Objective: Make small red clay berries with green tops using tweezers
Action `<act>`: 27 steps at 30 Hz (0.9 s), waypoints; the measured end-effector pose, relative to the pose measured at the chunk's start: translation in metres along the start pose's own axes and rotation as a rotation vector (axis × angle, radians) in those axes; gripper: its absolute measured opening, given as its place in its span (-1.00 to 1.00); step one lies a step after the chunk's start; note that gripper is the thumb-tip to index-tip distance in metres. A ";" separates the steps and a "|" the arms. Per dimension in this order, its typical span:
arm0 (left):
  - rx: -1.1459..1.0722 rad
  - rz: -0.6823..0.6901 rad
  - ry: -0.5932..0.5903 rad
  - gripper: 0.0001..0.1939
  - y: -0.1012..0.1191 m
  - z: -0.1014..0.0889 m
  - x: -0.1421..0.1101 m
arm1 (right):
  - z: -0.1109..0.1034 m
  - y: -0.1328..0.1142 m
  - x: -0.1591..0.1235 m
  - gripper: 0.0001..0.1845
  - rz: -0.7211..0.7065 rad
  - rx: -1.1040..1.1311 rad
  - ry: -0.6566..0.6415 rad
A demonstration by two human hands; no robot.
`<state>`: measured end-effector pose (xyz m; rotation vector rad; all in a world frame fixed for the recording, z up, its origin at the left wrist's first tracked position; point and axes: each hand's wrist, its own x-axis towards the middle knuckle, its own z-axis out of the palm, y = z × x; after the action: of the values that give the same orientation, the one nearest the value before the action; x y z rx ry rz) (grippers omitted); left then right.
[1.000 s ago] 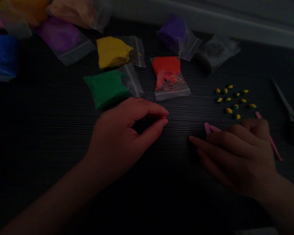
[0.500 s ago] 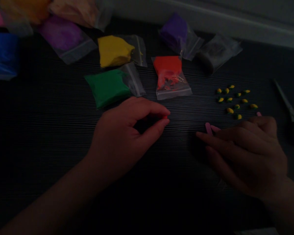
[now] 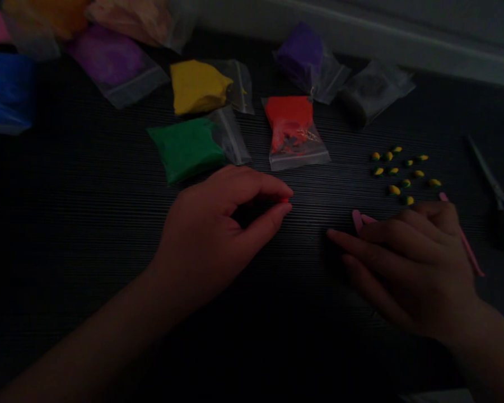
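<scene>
Between thumb and fingertips, my left hand (image 3: 231, 218) pinches a small bit of red clay (image 3: 284, 200); most of it is hidden. My right hand (image 3: 411, 263) hovers low over the dark tabletop, index finger stretched out and thumb apart from it, with nothing visible between them. Partly covered by this hand are pink modelling tools (image 3: 357, 221), and another pink stick (image 3: 470, 252) shows beyond its outer side. Just past the right hand lie several small yellow-and-green clay pieces (image 3: 393, 190).
Bags of red clay (image 3: 289, 112), green clay (image 3: 189, 150), yellow clay (image 3: 199, 88) and purple clay (image 3: 300, 55) lie beyond my hands. A dark bag (image 3: 367, 92) is at the back right, scissors (image 3: 489, 173) at the right edge. A blue bag (image 3: 6, 92) lies far left.
My right hand has shifted left, uncovering more of the pink stick on its right. My left hand keeps its pinch on the red clay, nearly still.
</scene>
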<state>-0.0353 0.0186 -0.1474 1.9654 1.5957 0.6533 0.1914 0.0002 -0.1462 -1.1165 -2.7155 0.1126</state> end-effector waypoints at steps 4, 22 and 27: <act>-0.005 -0.005 0.003 -0.87 -0.001 0.000 0.001 | 0.002 0.003 -0.001 -0.61 -0.035 -0.045 -0.030; -0.027 0.001 -0.006 -0.87 -0.002 0.000 0.001 | -0.004 0.001 -0.001 -0.58 0.029 0.027 0.025; -0.033 0.026 -0.003 -0.87 -0.004 0.000 0.001 | -0.001 -0.009 -0.001 -0.55 -0.011 -0.009 -0.072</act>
<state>-0.0379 0.0207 -0.1501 1.9656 1.5505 0.6823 0.1857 -0.0069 -0.1436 -1.1215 -2.7872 0.1414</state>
